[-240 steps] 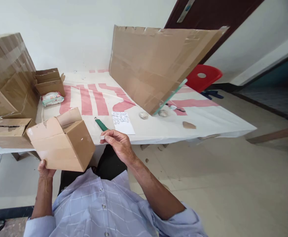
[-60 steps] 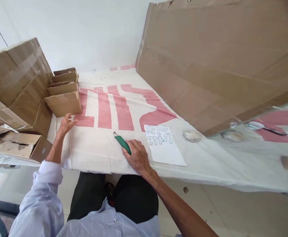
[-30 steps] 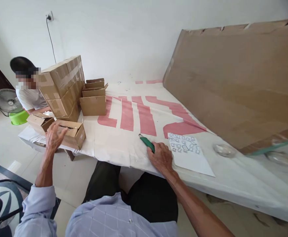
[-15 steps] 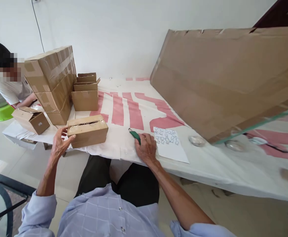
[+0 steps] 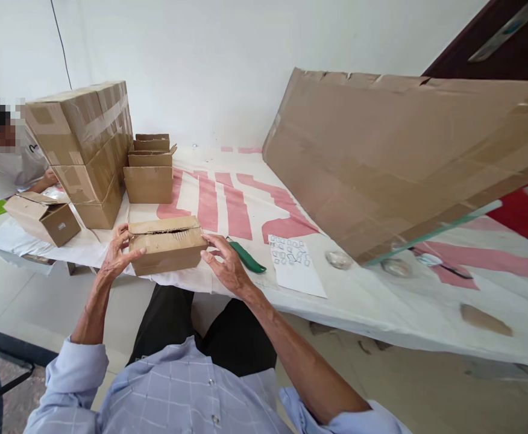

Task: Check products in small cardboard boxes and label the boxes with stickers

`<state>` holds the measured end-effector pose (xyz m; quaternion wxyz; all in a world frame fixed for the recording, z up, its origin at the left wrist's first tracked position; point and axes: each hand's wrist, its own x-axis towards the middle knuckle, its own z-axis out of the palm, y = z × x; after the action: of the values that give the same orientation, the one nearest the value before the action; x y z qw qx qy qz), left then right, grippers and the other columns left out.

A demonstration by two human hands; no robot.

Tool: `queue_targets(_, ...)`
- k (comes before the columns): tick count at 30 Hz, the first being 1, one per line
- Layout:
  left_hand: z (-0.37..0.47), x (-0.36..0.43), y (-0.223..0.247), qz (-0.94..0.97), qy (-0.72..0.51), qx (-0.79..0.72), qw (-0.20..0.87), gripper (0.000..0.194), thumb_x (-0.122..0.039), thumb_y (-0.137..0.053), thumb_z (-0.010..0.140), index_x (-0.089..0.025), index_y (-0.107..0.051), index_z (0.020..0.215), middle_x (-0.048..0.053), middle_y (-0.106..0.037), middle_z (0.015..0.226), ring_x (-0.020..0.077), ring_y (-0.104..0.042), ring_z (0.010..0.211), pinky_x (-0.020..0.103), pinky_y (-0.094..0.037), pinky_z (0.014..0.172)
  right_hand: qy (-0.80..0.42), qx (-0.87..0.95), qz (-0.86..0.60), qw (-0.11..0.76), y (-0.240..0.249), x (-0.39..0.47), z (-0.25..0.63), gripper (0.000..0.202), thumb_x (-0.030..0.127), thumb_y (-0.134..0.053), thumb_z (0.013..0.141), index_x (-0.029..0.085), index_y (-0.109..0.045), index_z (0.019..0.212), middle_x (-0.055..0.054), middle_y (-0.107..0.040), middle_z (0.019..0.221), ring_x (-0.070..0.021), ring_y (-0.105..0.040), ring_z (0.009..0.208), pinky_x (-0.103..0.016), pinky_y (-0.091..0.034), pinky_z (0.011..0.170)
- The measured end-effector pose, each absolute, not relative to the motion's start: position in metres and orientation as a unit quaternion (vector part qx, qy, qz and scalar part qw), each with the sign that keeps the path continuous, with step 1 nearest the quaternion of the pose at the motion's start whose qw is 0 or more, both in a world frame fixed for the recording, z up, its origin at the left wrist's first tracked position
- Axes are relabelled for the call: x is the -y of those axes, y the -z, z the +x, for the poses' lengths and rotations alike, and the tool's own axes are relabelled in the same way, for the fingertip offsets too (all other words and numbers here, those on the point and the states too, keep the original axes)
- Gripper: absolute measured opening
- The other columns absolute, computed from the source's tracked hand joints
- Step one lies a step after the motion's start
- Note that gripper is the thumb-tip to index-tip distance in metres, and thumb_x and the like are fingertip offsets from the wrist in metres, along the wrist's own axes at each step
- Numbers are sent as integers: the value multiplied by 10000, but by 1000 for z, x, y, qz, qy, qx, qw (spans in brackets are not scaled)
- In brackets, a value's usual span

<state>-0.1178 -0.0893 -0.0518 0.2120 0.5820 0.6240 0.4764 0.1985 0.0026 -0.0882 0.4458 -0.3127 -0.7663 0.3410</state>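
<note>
A small cardboard box (image 5: 167,247) lies near the table's front edge, its top flaps meeting in a ragged seam that is partly parted. My left hand (image 5: 120,256) grips the left end, thumb on the front face and fingers round the far corner. At the right end, my right hand (image 5: 222,260) has its fingers on the upper corner and its thumb by the front. Just beyond my right hand, a green utility knife (image 5: 248,257) rests on the cloth. Beside that lies a white paper sheet (image 5: 298,274) printed with small square marks.
Stacked taped boxes (image 5: 78,129) and open cartons (image 5: 149,184) stand at the left, with a half-open box (image 5: 47,220) before them. A co-worker (image 5: 8,163) sits beyond. A large cardboard panel (image 5: 404,157) leans over the right of the cloth-covered table (image 5: 358,307). Tape rolls (image 5: 339,260) lie beneath.
My right hand has let go of the green utility knife and moved left to the box's right end. The box's top seam is parted wider. The view has turned somewhat right.
</note>
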Motion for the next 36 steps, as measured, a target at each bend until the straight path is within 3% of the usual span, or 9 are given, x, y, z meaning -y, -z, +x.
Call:
queue_targets(5,-95,105,53,627,-450,-585,249,588,-662,-841,753,-275,-754,1188,120,-466,1525,383,-439,1524,499,-506,1190,-265,770,-344,467,90,21,229,367,445,-600,1022,237,-673,1315,-129,-681,1269,-267,-689,1103,-424,-652,860)
queue_targets(12,-75,116,52,660,-421,-558,275,670,-640,-830,789,-320,-698,1362,105,-428,1595,401,-421,1539,518,-499,1201,-197,790,-369,448,84,37,252,338,418,-625,1008,249,-660,1299,-119,-686,1228,-277,-682,1061,-440,-633,861)
queue_targets(23,-73,117,46,661,-418,-555,284,716,-658,-828,795,-305,-658,1394,110,-451,1489,377,-438,1482,499,-503,1182,-220,786,-357,455,81,36,254,348,379,-645,985,246,-651,1306,-104,-695,1191,-253,-680,1011,-411,-615,835)
queue_targets(29,-75,121,43,664,-403,-563,282,1007,-594,-867,794,-371,-384,1649,112,-390,1644,399,-394,1541,578,-461,1214,-269,750,-377,473,83,26,260,410,491,-612,1031,237,-646,1351,-88,-725,1117,-235,-700,959,-396,-611,847)
queue_targets(32,-76,122,41,676,-387,-564,273,948,-621,-857,798,-346,-453,1611,119,-432,1610,400,-440,1514,570,-492,1192,-246,733,-418,477,94,5,270,427,564,-510,1070,231,-680,1276,-108,-734,1139,-262,-704,1019,-417,-598,876)
queue_targets(36,-75,123,40,691,-384,-562,245,841,-687,-839,794,-295,-589,1495,136,-464,1575,404,-477,1496,577,-495,1201,-158,760,-486,401,119,-30,286,476,644,-540,1016,219,-729,1114,-143,-727,1071,-317,-679,1011,-473,-570,913)
